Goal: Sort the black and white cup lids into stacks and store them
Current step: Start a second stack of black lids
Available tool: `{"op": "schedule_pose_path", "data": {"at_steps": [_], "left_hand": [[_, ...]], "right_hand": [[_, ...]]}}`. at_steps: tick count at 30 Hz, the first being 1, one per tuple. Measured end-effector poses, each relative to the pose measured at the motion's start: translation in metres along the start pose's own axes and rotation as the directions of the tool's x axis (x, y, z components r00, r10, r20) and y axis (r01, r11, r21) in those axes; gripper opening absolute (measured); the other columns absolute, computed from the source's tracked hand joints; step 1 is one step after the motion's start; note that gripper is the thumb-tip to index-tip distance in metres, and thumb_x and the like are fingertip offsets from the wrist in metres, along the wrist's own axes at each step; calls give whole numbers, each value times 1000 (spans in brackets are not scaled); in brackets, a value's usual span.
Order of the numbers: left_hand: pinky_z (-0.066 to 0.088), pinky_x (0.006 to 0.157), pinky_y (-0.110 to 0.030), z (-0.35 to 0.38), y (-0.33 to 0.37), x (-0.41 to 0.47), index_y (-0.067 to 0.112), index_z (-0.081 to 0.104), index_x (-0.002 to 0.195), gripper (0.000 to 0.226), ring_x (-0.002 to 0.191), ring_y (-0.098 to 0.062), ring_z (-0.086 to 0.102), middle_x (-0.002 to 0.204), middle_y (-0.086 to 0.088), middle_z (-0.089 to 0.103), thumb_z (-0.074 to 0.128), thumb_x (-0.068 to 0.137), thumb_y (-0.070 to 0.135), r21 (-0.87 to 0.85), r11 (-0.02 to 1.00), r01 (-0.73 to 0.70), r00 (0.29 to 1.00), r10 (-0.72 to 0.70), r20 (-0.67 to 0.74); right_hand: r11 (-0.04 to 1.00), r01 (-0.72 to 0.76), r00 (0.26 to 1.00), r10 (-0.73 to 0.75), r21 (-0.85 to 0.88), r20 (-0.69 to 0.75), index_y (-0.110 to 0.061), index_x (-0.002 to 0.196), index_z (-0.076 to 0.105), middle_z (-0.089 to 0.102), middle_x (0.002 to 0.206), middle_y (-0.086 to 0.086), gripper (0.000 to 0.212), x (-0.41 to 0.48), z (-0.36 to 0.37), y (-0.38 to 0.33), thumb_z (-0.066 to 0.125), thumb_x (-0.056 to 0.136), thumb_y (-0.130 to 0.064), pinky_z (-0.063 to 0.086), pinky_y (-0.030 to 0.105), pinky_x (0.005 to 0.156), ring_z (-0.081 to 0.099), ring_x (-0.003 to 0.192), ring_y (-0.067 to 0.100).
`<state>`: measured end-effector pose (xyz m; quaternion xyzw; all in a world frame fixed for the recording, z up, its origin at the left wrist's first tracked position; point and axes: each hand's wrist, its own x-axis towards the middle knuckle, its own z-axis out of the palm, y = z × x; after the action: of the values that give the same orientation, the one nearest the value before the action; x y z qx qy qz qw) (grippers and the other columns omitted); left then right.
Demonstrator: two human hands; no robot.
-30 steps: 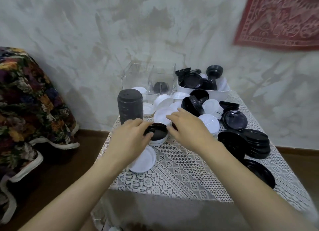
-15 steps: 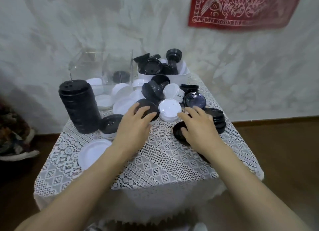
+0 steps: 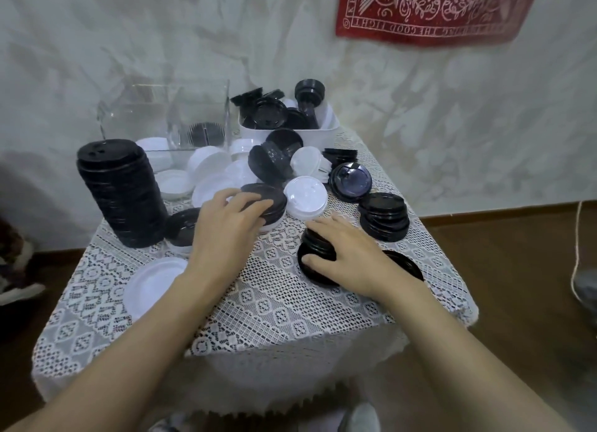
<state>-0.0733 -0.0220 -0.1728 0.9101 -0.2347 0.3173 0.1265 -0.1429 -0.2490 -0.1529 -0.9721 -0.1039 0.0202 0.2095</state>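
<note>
Black and white cup lids lie scattered over a small table with a lace cloth [image 3: 258, 302]. A tall stack of black lids [image 3: 119, 192] stands at the left. My left hand [image 3: 226, 228] has its fingers curled over a black lid [image 3: 271, 195] that sits on a white one at mid-table. My right hand [image 3: 349, 257] grips a short stack of black lids [image 3: 315, 245] near the front right, thumb on its near side. Beside it stands another short black stack [image 3: 384, 215]. A single white lid [image 3: 307, 195] lies between the hands.
A clear box [image 3: 168, 118] and a white bin [image 3: 329, 128] holding mixed lids stand at the back by the wall. A flat white lid [image 3: 151, 283] lies front left, and a black lid on white ones [image 3: 181, 228] by the tall stack. A cord [image 3: 575, 254] hangs at right.
My view swung right and down. My left hand left the black lid by the tall stack and moved onto another black lid. My right hand moved right onto the short black stack.
</note>
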Motion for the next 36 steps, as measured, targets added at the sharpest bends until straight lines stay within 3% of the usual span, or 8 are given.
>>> {"op": "schedule_pose_path", "data": {"at_steps": [7,11,18,23,27,29,31,36], "left_hand": [[51,99,-51,-14,4,-29,16,72,129,44,128,-37,59,133,-8,69,80,86,10,-75,994,-80,997,80,-1],[49,100,-43,-30,16,-39,18,72,127,31,122,-26,60,132,0,68,69,97,21,-200,970,-137,991,133,-29],[49,86,-33,-10,51,-60,24,75,107,25,99,-20,60,111,8,71,58,98,39,-320,889,-327,922,374,96],[50,92,-32,-15,40,-61,21,72,105,20,103,-19,63,109,9,72,58,98,32,-384,888,-253,930,333,158],[49,81,-26,-30,37,-64,33,69,107,12,94,-6,64,102,16,72,60,98,34,-495,869,22,960,121,253],[49,68,-30,-37,36,-66,34,68,98,7,74,-5,62,86,15,71,66,99,28,-616,733,291,920,-37,390],[51,64,-35,-43,34,-66,21,69,98,4,66,-13,61,80,1,72,66,100,18,-720,421,552,828,-172,534],[61,59,-31,-48,27,-58,8,64,118,18,75,-24,72,97,-22,76,62,101,12,-654,-14,756,625,-281,728]], "right_hand": [[980,-31,994,51,198,-95,-28,156,41,46,156,-8,72,14,7,-2,65,92,-4,27,18,104,40,143,15],[976,-54,986,85,213,-140,-28,149,53,58,148,-2,71,15,5,2,52,86,5,37,30,113,50,138,20],[970,-58,998,59,236,5,-43,143,57,64,140,-10,66,2,-7,22,53,86,-9,45,35,110,58,125,11],[933,-77,995,49,352,86,-41,142,58,62,137,-23,77,0,-13,17,64,71,-70,42,27,110,56,126,-3],[914,-38,994,75,405,-75,-37,131,67,70,120,-19,57,9,-9,10,77,80,-60,47,27,102,64,113,1],[865,-34,984,118,501,-137,-31,135,67,70,121,-16,51,10,-16,12,76,88,-48,47,15,97,64,109,-5],[818,-41,980,144,573,-136,-29,138,64,69,123,-16,53,7,-24,19,78,89,-41,47,10,97,63,108,-11],[865,-99,991,130,491,-29,-49,130,60,69,126,-20,71,-4,-15,21,81,64,-59,49,42,110,66,116,2]]}}
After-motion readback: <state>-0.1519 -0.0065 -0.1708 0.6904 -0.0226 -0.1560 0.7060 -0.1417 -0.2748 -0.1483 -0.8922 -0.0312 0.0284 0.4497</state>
